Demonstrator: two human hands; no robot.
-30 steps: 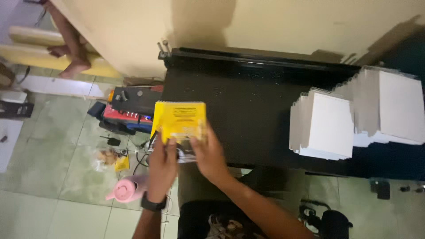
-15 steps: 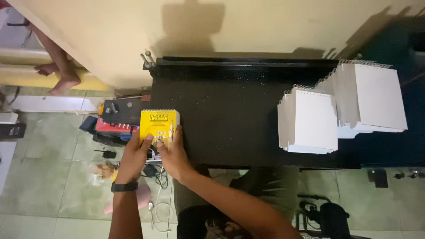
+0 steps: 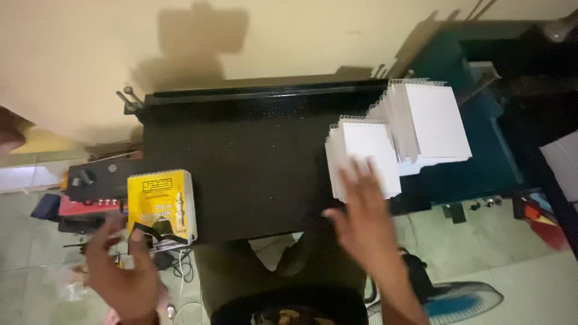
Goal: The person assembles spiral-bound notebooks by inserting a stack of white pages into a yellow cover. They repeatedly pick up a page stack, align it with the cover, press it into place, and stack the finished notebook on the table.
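Yellow booklet [image 3: 161, 206] laid at near left edge of black table [image 3: 253, 156]. Left hand [image 3: 123, 274] open, fingers just below booklet. Right hand [image 3: 361, 219] open, spread over nearer white notepad stack [image 3: 364, 153].

From my remote feed: a black worktable [image 3: 253, 156] stretches between both hands, a red-and-black toolbox [image 3: 90, 198] lies just above the left hand [image 3: 123, 277], and a blue floor fan [image 3: 457, 301] sits right of the right hand [image 3: 367, 222]
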